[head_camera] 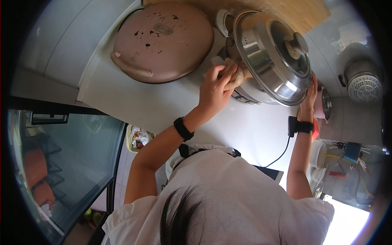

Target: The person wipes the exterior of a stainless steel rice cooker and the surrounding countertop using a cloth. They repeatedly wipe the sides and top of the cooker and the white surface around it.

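My left hand (216, 87) grips a bunched tan cloth (235, 78) against the side of a metal pot (251, 87). On that pot sits a domed stainless steel lid (260, 52) with a glass window and a round knob (298, 43). My right hand (310, 93) is at the right edge of the lid, its fingers partly hidden behind the rim. Whether it holds the lid or the pot below, I cannot tell. A pale curved handle (222, 23) sticks out from the pot's far left side.
A pink electric griddle (165, 46) with chipped coating lies on the white counter (153, 101), left of the pot. Behind stands a wooden board (284, 10). A perforated steamer pot (364, 82) and a pink pot (321, 104) are at right. A waste bin (131, 139) stands below, beside a glass door (76, 147).
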